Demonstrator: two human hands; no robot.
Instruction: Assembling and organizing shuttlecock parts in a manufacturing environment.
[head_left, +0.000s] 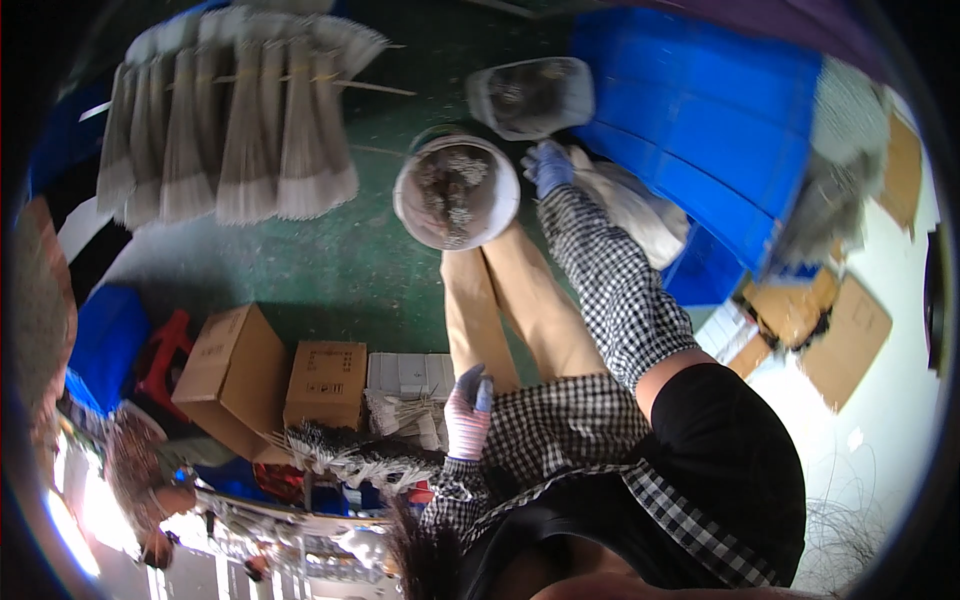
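Observation:
My right hand (pixel 550 168), in a bluish glove, reaches out between a translucent tub (pixel 578 100) and a white cloth-like sack (pixel 632 212). Its fingers look apart, and nothing shows in them. My left hand (pixel 468 415), in a pink-and-white striped glove with grey-blue fingertips, is by my lap. Those fingers point forward, with the thumb a little apart, and I see nothing held. A white bucket (pixel 408 205) stands in front of my knees, holding small greyish metal-looking pieces. Dark small pieces lie in the tub beyond it.
Large blue crates (pixel 690 110) stand at the right. Bundles of thin grey wire-like strands (pixel 240 130) hang at the far left. Cardboard boxes (pixel 325 385) and a dark, bristly bundle (pixel 350 450) are left of my lap. Another person (pixel 145 480) is at the lower left.

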